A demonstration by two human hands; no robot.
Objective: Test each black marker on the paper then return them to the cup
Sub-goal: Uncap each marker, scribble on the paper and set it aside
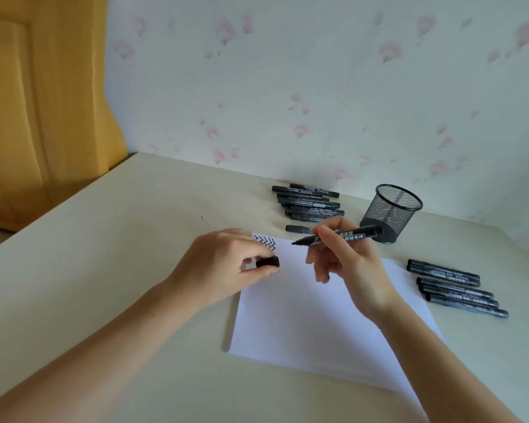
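Just left of my right grip [338,239], pinching the uncapped marker [336,237], its tip aims toward the cap [268,262] pinched in my left grip [226,264].

A black wire-mesh metal cup [391,212] stands on a smooth, matt cream desk [135,227]; the white sheet of paper [318,315] is flat and matt, inked with black zigzags [265,242]. The black markers [309,204] look like plastic with a slight sheen; the wallpaper [318,87] is matt with a floral print.
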